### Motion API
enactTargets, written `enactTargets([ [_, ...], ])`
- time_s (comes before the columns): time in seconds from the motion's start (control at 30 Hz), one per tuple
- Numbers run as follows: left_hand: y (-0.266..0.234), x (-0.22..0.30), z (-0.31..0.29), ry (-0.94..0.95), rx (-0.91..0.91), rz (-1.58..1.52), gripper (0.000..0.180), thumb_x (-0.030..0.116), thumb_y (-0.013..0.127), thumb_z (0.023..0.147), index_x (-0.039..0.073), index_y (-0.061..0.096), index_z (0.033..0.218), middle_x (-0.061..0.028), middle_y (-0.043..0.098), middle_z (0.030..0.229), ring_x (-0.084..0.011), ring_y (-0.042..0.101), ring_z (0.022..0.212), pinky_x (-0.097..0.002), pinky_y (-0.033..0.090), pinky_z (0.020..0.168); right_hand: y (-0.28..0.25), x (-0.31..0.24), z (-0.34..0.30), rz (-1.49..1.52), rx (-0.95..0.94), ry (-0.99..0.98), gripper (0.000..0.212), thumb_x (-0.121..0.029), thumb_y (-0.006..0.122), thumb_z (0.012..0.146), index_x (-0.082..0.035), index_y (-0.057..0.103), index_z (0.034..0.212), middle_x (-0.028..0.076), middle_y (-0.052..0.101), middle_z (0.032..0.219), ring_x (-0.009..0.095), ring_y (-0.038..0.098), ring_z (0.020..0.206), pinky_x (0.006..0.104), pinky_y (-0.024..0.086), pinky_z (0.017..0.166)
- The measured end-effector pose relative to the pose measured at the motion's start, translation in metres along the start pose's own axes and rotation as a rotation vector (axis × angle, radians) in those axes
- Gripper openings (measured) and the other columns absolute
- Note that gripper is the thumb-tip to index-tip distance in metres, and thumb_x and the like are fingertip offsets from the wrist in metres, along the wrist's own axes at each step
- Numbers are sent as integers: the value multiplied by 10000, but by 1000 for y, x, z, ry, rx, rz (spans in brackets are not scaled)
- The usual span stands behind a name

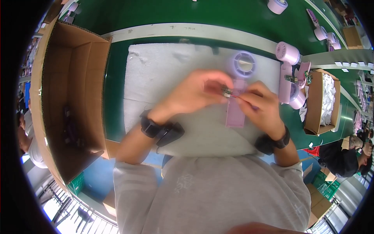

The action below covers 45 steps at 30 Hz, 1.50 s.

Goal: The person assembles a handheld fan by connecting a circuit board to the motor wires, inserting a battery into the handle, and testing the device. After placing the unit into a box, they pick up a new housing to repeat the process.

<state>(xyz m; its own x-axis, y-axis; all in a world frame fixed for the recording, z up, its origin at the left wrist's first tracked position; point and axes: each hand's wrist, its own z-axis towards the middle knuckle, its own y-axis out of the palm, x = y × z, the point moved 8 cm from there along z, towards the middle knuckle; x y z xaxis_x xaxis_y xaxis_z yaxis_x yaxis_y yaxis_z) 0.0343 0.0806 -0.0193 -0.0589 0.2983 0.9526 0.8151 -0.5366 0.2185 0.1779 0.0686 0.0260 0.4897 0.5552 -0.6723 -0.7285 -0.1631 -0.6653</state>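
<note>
A small green circuit board (226, 91) with a metal part is held between the fingers of my left hand (194, 91). My right hand (261, 103) is closed in a pinch right beside the board; what its fingertips hold is too small and blurred to tell. Under both hands a lilac handheld fan lies on the white foam sheet (156, 78). Its round head (244, 64) points away from me, and its pink handle (235, 115) stretches toward me, partly covered by my fingers.
More lilac fans (287, 53) with exposed circuit boards lie at the right. Beyond them stands a carton (314, 105) of white paper pieces. A deep cardboard box (76, 58) is on the left. A pale rail (187, 31) runs across the far side of the green table.
</note>
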Motion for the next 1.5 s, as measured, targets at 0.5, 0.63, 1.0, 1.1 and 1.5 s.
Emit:
enactTargets([
  [0.5,-2,6,-2,193,108,116,278,-102,721,775,15,627,1009,-29,647,955,-116,638,891,-273,544,823,2,2,-2,79,-28,24,126,-1,750,734,-11,697,848,84,602,827,185,611,636,286,481,533],
  [0.63,0,11,-2,249,113,204,329,-116,689,776,18,641,1072,-48,661,994,-126,639,899,-285,545,834,2,-1,-3,30,-96,-35,171,9,737,744,-13,690,906,99,609,850,197,608,646,304,469,545],
  [1.0,13,29,-6,430,203,526,376,-76,674,742,50,670,1097,-93,694,978,-188,683,826,-291,548,739,0,1,-1,-34,112,103,365,-93,785,736,-77,652,1076,47,640,900,175,650,638,287,509,485],
  [1.1,11,29,-7,445,232,535,375,-69,681,738,55,676,1092,-95,697,966,-201,691,798,-295,552,713,0,-1,0,-82,110,54,361,-97,795,729,-79,664,1065,47,645,921,173,656,646,288,519,489],
  [1.5,8,26,-9,507,294,592,273,-30,717,721,31,722,988,-108,695,888,-215,696,747,-286,560,642,-4,1,2,-40,150,81,335,-72,819,698,-87,710,1014,36,652,886,143,655,605,261,544,517],
])
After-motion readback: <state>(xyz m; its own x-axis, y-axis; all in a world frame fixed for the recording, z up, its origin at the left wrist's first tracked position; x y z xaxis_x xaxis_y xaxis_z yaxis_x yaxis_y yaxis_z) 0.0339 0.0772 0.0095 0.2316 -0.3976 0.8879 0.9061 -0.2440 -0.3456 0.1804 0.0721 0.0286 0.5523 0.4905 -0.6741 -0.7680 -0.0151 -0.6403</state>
